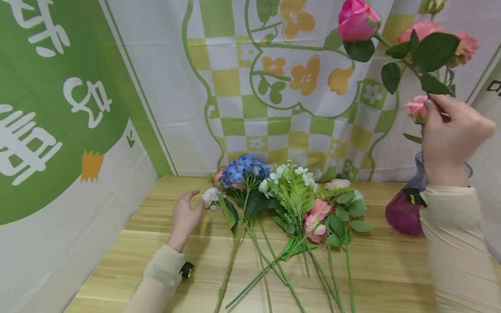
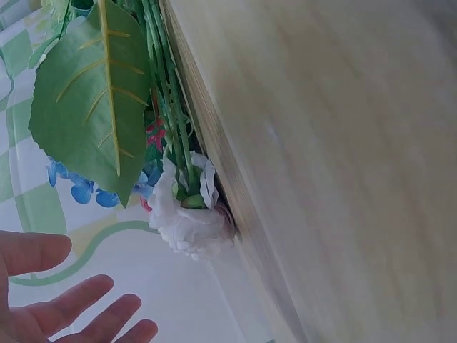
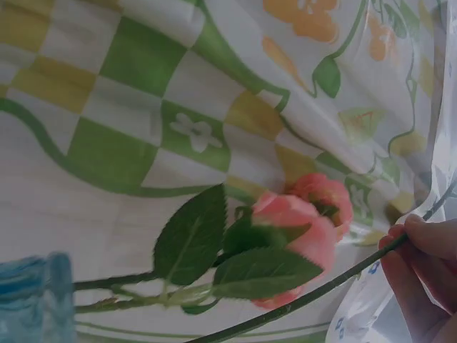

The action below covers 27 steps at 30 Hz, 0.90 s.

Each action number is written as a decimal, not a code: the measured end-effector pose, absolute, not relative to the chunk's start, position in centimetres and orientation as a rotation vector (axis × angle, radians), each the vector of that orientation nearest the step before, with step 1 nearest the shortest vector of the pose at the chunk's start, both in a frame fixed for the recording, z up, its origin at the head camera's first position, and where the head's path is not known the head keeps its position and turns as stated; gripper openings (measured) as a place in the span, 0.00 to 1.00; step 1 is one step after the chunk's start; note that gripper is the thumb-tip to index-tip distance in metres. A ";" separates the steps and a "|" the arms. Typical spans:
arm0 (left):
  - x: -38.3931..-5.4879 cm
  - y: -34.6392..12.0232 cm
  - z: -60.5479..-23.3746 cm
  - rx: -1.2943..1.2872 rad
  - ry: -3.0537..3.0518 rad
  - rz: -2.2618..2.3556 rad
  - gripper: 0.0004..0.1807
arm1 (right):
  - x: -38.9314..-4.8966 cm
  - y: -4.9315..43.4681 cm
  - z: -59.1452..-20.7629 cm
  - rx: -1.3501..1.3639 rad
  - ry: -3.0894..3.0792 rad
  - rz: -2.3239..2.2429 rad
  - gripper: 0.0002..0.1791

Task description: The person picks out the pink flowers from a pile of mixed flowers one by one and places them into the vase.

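Head | wood tbl (image 1: 381, 271), curtain (image 1: 282, 117) bhd | L fingers (image 1: 190, 194) spread | R fingers (image 1: 433, 115) pinch stem (image 3: 314, 291)

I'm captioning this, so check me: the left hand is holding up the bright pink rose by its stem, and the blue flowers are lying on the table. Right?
Not quite: the right hand, not the left, holds up the bright pink rose by its stem, as the head view shows. The blue flowers are lying on the table.

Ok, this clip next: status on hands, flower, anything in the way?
Right hand pinching stem of the bright pink rose. Left hand empty, beside white flower. Head view: right sleeve partly blocks vase.
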State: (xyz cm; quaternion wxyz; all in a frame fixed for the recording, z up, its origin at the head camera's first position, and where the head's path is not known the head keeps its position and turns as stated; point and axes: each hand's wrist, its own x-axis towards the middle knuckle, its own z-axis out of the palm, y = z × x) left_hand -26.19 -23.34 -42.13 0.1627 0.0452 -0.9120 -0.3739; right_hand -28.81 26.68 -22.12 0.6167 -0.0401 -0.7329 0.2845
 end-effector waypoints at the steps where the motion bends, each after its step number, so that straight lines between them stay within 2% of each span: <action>1: -26.1 -23.4 -42.1 0.127 -2.601 -1.055 0.24 | -28.8 26.9 -22.3 -0.092 -1.682 0.647 0.18; 11: -25.5 -23.6 -42.2 0.123 -2.629 -1.015 0.25 | -29.0 29.6 -23.8 -0.160 -1.687 0.698 0.16; 18: -24.7 -24.4 -42.0 0.126 -2.620 -0.964 0.24 | -28.7 31.0 -24.6 -0.288 -1.800 0.696 0.21; 27: -24.1 -25.1 -42.1 0.113 -2.638 -0.894 0.25 | -29.0 32.5 -25.4 -0.350 -1.812 0.770 0.18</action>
